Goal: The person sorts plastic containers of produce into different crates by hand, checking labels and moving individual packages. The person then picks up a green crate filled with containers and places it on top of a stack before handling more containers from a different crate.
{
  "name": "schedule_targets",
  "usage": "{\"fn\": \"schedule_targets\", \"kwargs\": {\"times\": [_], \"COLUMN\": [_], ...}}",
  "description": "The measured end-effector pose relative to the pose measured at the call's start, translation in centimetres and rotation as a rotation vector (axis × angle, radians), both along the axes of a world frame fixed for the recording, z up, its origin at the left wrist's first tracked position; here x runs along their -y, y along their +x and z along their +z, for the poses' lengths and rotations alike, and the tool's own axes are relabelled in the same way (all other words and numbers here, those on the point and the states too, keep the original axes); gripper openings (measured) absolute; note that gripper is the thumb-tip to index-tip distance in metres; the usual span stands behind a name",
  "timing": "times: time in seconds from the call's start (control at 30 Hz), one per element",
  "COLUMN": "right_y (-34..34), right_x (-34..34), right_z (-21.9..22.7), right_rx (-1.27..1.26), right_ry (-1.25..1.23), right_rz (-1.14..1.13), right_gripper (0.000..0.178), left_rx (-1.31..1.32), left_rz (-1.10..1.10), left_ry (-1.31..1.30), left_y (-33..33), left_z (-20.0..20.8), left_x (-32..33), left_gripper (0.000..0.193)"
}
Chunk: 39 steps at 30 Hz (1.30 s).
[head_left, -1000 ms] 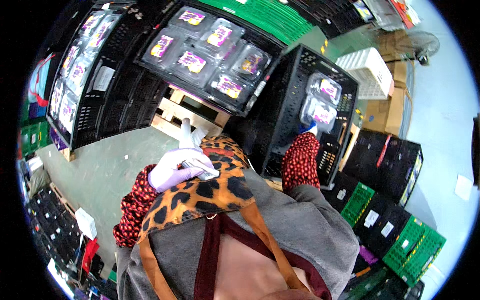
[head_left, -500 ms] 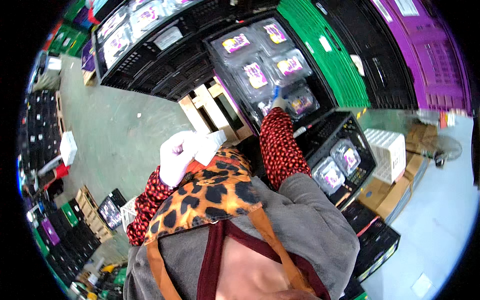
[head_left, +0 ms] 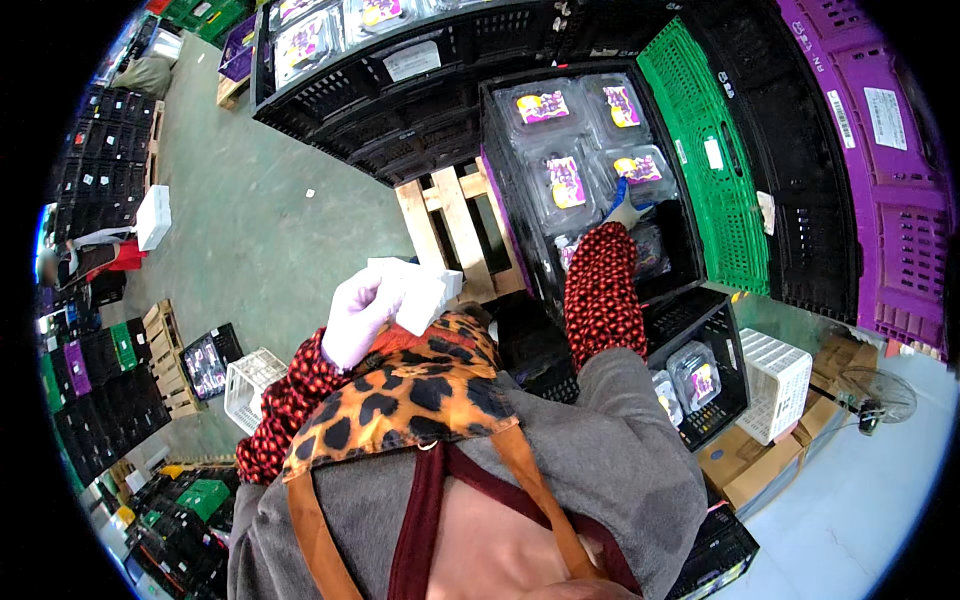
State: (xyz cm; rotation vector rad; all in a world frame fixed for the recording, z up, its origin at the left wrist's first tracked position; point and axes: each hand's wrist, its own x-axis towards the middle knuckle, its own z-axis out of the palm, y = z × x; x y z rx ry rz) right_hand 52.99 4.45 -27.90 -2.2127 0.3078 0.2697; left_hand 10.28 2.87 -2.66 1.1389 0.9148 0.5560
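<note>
My left hand [head_left: 362,310] is closed around a few white paper slips [head_left: 424,300], held in front of my leopard-print apron [head_left: 400,400]. My right hand [head_left: 628,208], in a glove with blue fingertips, reaches into a black crate [head_left: 690,240]. Its fingers are spread at the near edge of a clear plastic clamshell pack [head_left: 640,166] with a purple and yellow label. Beside that one lie more such packs, among them a left-hand pack [head_left: 562,190] and a far pack [head_left: 545,106]. My sleeve and hand partly cover the nearest packs.
A wooden pallet [head_left: 455,210] shows left of the crate. Green [head_left: 715,180] and purple [head_left: 890,200] crates stand to the right. A lower black crate [head_left: 720,420] holds clamshell packs, near a white basket [head_left: 775,385] and a fan [head_left: 875,395]. Stacked black crates [head_left: 400,130] rise ahead.
My right hand has moved from the nearer packs to the label side of a pack farther in, its fingers spreading. The white slips in my left hand have fanned apart. The view has turned.
</note>
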Motion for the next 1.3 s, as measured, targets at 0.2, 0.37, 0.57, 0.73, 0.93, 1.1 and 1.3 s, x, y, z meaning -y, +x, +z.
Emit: {"fn": "schedule_targets", "kwargs": {"times": [0.2, 0.37, 0.57, 0.73, 0.93, 1.1, 1.3], "right_y": [3.2, -0.4, -10.2, -14.1, -19.3, -22.7, -22.7], "right_x": [5.2, 12.2, 17.6, 22.3, 23.9, 25.6, 32.0], "right_z": [1.1, 8.3, 14.4, 9.6, 15.6, 15.5, 19.1], "right_rx": [-0.378, -0.815, 0.077, -0.498, -0.746, 0.218, 0.169], "right_ry": [1.005, 1.632, 0.642, 1.361, 1.784, 0.555, 0.960], "right_rz": [0.094, 0.283, 0.891, 0.598, 0.742, 0.717, 0.325], "right_gripper": [0.066, 0.053, 0.056, 0.050, 0.048, 0.049, 0.051], "left_rx": [0.087, 0.082, 0.245, 0.242, 0.221, 0.108, 0.020], "left_rz": [-0.121, -0.172, -0.337, -0.535, -0.591, -0.614, -1.140], "left_ry": [-0.024, -0.016, 0.010, -0.125, -0.159, -0.073, 0.182], "left_y": [3.9, 5.7, 11.0, 14.0, 15.6, 15.9, 12.8], "left_z": [1.2, -1.8, -1.4, 1.6, 2.0, 2.1, 0.2], "left_x": [-1.2, -2.5, -1.9, -0.1, 2.9, 4.9, 5.2], "left_gripper": [0.027, 0.020, 0.011, 0.016, 0.020, 0.040, 0.040]}}
